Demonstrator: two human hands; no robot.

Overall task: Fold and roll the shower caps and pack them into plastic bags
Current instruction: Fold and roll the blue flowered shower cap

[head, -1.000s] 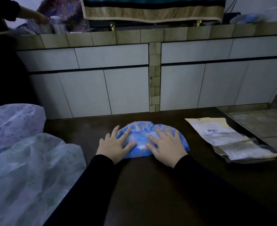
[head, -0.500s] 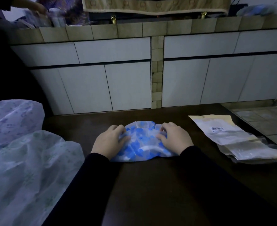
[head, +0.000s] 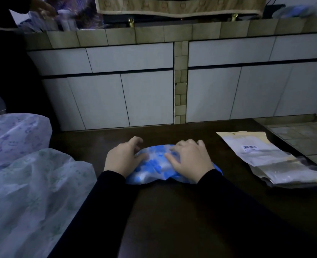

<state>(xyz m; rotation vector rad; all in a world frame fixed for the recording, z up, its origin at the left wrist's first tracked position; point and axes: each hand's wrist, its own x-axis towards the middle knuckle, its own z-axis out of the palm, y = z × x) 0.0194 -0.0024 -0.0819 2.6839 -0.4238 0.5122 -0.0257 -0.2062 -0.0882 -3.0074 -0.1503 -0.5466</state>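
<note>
A blue-and-white patterned shower cap [head: 155, 167] lies folded into a narrow band on the dark table [head: 172, 211], straight ahead of me. My left hand [head: 123, 157] curls over its left end, fingers bent onto the plastic. My right hand [head: 190, 159] presses on its right half, fingers spread across the top. A blue corner of the cap sticks out past my right wrist. A stack of flat plastic bags [head: 265, 159] with a barcode label lies to the right, apart from both hands.
Two loose pale shower caps are heaped at the left: a green-patterned one [head: 33, 192] and a purple-patterned one [head: 16, 135]. A tiled counter front [head: 144, 94] stands behind the table. Another person's hand [head: 44, 8] works on the counter top left.
The cap has been folded down from a half-round shape into a narrower band. Both hands moved from its sides onto its top, the right hand now pressing on the cap.
</note>
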